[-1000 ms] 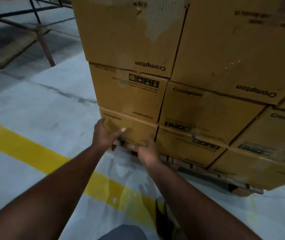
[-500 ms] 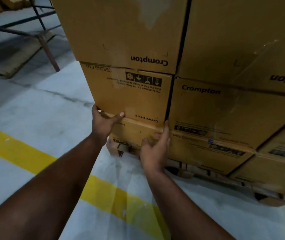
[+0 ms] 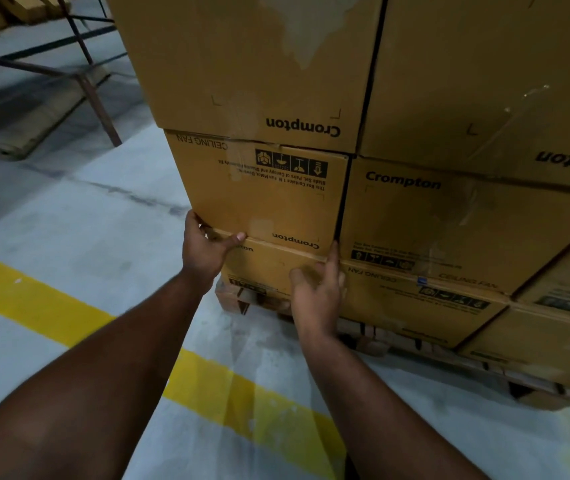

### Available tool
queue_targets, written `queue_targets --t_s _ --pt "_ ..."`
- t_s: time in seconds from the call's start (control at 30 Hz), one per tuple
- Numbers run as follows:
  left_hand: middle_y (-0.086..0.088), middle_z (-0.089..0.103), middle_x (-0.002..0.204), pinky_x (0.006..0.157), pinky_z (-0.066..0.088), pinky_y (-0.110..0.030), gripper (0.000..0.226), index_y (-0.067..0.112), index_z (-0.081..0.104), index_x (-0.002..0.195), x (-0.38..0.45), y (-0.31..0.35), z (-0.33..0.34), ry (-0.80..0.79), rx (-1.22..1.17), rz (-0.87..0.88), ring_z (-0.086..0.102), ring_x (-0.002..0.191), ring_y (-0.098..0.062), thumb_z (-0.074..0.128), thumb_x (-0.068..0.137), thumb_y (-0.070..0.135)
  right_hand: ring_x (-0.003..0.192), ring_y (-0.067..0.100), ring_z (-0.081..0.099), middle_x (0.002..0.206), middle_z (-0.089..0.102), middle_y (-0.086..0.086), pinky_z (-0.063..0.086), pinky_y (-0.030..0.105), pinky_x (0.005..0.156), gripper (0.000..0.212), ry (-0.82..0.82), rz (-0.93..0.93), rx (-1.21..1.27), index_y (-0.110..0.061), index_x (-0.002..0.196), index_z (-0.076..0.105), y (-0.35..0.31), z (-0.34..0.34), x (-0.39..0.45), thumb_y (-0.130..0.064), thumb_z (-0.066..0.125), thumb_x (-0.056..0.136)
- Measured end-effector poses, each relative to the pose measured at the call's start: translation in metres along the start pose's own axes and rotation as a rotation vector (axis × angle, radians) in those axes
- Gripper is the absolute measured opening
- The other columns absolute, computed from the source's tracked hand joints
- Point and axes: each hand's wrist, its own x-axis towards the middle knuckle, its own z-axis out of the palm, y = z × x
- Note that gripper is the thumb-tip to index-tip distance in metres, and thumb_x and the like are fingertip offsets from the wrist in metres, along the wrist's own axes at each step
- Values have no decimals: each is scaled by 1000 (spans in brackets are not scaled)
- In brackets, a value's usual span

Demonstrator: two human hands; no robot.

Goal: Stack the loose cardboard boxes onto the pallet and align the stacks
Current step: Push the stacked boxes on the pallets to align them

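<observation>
Closest to the camera, two bare arms reach forward over the pale grey concrete floor point(image 3: 79, 209). A wide yellow painted line point(image 3: 207, 386) runs across the floor under the arms.

The left hand point(image 3: 207, 252) is at the left corner of the brown cardboard middle box point(image 3: 262, 192) in the near stack. Its fingers curl around that corner and its thumb lies flat along the bottom edge of the box, so it grips the corner. The right hand point(image 3: 318, 296) is to the right of the left hand. Its fingers are straight and a little spread. One finger points up into the dark gap at the right side of the middle box, and the palm lies against the low brown cardboard bottom box point(image 3: 269, 268) under the middle box. It pinches nothing.

The bottom box sits on the worn wooden pallet point(image 3: 373, 337), which shows under the boxes. The middle box sits on the bottom box, but it sticks out to the left past it. On top of the middle box is the big brown cardboard top box point(image 3: 248, 64) with the word Crompton printed upside down.

Right of the middle box, across the dark gap, is another stack of brown cardboard boxes point(image 3: 456, 216) on the same pallet. More boxes go on to the right of that.

Far behind and left of the middle box stands a dark metal frame point(image 3: 96, 98) with thin legs. A flat brown plank point(image 3: 44, 123) lies on the floor under it.
</observation>
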Motion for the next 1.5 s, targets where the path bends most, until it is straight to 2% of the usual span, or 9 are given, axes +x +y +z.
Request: queue_targets --t_s 0.17,0.3,0.5,0.67,0.73,0.8,0.93,1.07,1.5 --pt "1 57 138 110 49 -51 89 20 41 142 -5 4 6 26 83 54 54 128 -22 95 71 24 135 20 42 148 41 -8 46 47 110 93 9 -32 -81 -46 163 14 -1 -2 -1 -30 70 90" --pt "2 59 133 108 50 -46 87 20 43 141 -10 1 9 26 114 84 55 123 -20 95 71 23 126 15 51 144 43 -11 51 42 107 76 42 16 72 -28 155 37 3 8 -14 -17 73 89" --pt "7 55 134 102 46 -36 92 25 37 147 -7 -3 9 10 129 84 51 124 -17 93 74 25 127 20 52 139 44 -9 48 29 98 66 101 71 58 -21 150 44 7 4 -6 -15 73 90" --pt "8 51 140 103 48 -33 102 22 30 147 -14 -2 13 -65 76 18 51 126 -14 96 69 26 135 24 47 154 36 -3 52 40 105 77 43 23 -88 -21 160 34 16 -4 -8 -19 71 92" --pt "-2 39 156 116 42 -41 118 14 19 155 -23 -2 20 -35 111 28 44 139 -18 97 68 25 140 22 41 159 30 -3 47 40 111 82 30 -26 -183 -21 163 28 20 -8 -9 -22 69 93" --pt "-11 5 171 127 24 -43 140 6 -3 162 -39 -2 35 -18 248 22 17 156 -25 97 67 33 144 23 36 162 26 -3 44 35 113 85 49 -24 -243 -19 165 23 23 -11 -8 -24 69 93" --pt "-11 -33 166 128 14 -42 156 5 -15 161 -79 6 88 -59 321 -17 -10 159 -32 96 61 48 149 27 35 170 14 -6 45 33 106 83 -24 111 -223 -24 166 18 20 -7 -6 -31 65 98" --pt "-20 -34 164 129 11 -37 156 -2 -16 159 -91 12 120 -21 193 -40 -16 157 -36 97 62 42 155 28 29 174 8 -7 43 48 116 72 -40 197 -166 -28 166 11 23 -11 -2 -24 49 105" --pt "-17 -36 164 129 12 -42 152 1 -19 159 -90 14 130 -1 163 -32 -18 157 -33 96 66 38 156 26 28 175 7 -7 39 39 117 75 -95 187 -144 -26 167 7 30 -21 3 -17 48 105"
